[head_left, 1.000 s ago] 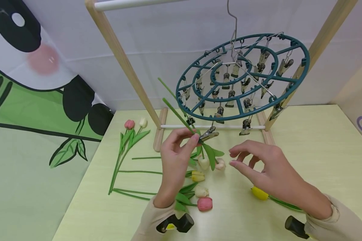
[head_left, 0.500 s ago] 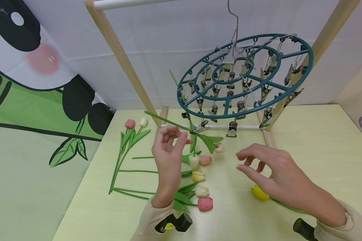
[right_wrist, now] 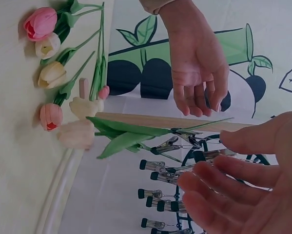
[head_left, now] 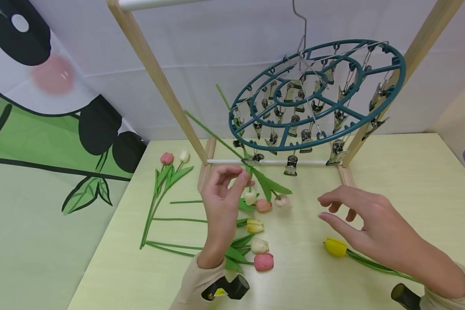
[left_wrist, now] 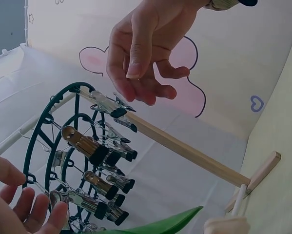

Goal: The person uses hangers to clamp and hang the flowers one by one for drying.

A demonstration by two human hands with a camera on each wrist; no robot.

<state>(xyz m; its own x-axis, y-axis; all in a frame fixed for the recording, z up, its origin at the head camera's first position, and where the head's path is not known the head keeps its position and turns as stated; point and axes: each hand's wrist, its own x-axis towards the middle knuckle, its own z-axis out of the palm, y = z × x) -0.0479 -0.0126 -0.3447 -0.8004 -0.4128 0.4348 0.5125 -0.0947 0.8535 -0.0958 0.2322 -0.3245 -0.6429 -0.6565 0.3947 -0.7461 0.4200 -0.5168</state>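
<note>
In the head view my left hand (head_left: 224,198) is beside a hanging tulip with a pale bloom (head_left: 282,201), its fingers loosely bent. The right wrist view shows this left hand (right_wrist: 199,68) apart from the stems. A metal clip (head_left: 257,158) on the rack's near left edge holds the tulip's stem, bloom downward. Another hanging tulip has a white bloom (head_left: 250,197); its clip is hard to make out. My right hand (head_left: 372,219) hovers over the right side of the table, fingers relaxed, holding nothing. Below it lies a yellow tulip (head_left: 336,247).
A teal round drying rack (head_left: 317,144) with several clips (head_left: 291,165) hangs tilted from a wooden frame (head_left: 151,64). On the table (head_left: 112,267) at left lie a pink tulip (head_left: 167,159) and several others, including a yellow one (head_left: 255,225) and a deep pink one (head_left: 263,261).
My left hand has let go of the clipped tulip's stem, which now hangs and swings. The rack has turned a little and sways. My right hand has drawn back to the right.
</note>
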